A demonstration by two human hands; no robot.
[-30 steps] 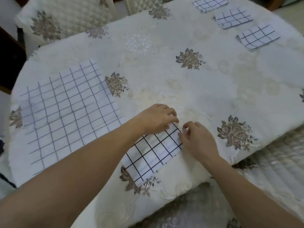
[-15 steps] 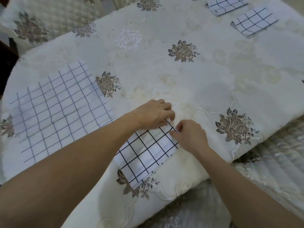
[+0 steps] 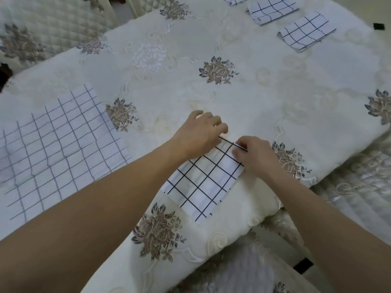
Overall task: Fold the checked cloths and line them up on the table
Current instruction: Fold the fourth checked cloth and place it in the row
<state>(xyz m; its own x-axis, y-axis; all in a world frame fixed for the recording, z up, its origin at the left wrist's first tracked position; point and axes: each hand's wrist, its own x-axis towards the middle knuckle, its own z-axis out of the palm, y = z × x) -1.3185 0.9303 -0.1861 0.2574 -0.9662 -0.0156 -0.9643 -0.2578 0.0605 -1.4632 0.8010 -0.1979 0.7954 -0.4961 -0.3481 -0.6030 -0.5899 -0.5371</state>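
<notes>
While checked cloth (image 3: 203,182) lies near table (image 3: 275,102) edge, left hand (image 3: 201,132) and right hand (image 3: 254,155) each pinch its far edge.

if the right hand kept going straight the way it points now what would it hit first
Most likely the left hand, whose fingers lie just beyond the right hand at the far edge of the checked cloth. Depth is unclear, so it might slip past.
</notes>
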